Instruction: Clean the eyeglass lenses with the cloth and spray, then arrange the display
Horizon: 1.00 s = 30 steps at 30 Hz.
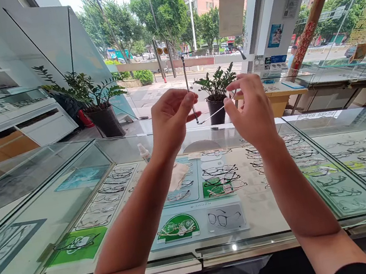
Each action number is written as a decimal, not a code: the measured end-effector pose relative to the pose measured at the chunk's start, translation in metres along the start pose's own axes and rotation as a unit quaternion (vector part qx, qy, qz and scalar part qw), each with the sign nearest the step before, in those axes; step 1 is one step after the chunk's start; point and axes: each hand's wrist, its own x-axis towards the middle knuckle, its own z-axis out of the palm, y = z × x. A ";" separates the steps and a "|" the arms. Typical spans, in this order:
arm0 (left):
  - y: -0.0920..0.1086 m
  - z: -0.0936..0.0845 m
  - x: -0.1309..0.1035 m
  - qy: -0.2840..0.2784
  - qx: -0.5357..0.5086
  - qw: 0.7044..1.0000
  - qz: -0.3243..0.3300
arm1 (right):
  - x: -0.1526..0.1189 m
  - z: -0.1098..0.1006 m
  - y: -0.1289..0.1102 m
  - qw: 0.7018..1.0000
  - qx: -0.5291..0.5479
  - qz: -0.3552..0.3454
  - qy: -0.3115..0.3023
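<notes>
A pair of thin-framed glasses (pixel 186 77) is held up over the glass counter, seen nearly edge-on. My left hand (pixel 174 115) pinches the front of the frame between thumb and fingers. On the right, my right hand (pixel 247 106) has its thumb and fingers closed round the end of a thin temple arm (pixel 214 113). The other temple arm reaches away at the top, above both hands. Below them, rows of glasses (pixel 219 170) lie in the display, beside a beige cloth (pixel 178 175).
The glass display counter (pixel 223 246) spans the front, with more glasses at both sides. A small spray bottle (pixel 144 153) stands near its far edge. Potted plants (pixel 106 122) and a wooden table (pixel 277 99) are beyond it.
</notes>
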 end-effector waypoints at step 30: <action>0.003 0.005 -0.006 -0.045 -0.020 0.998 -0.026 | -0.003 -0.004 -0.036 0.988 0.097 -0.054 -0.103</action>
